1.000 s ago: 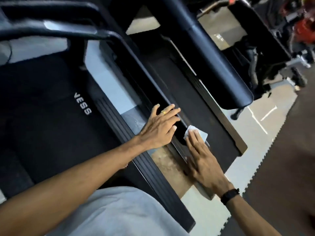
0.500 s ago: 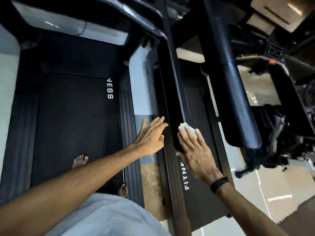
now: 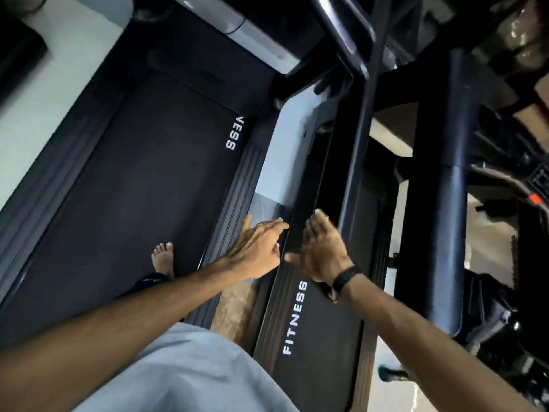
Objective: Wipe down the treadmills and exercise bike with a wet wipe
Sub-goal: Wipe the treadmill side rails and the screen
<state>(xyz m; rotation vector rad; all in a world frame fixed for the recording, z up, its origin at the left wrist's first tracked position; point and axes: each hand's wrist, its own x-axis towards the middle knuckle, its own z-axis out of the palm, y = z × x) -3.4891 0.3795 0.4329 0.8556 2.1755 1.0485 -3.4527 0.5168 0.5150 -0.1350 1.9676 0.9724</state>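
Gym floor point(image 3: 269, 176), pale, showing in gap between two black treadmills. Right hand point(image 3: 322, 252) flat, fingers straight, pressing on left side rail of right treadmill point(image 3: 319, 328) above "FITNESS" lettering; black band point(image 3: 344, 278) on wrist. Wet wipe not visible, possibly hidden under palm. Left hand point(image 3: 255, 251) fingers extended, relaxed, holding nothing, ring on one finger, hovering over gap beside rail. Bare foot point(image 3: 163, 258) on belt of left treadmill point(image 3: 124, 203). Black handrail point(image 3: 358, 150) runs above right hand.
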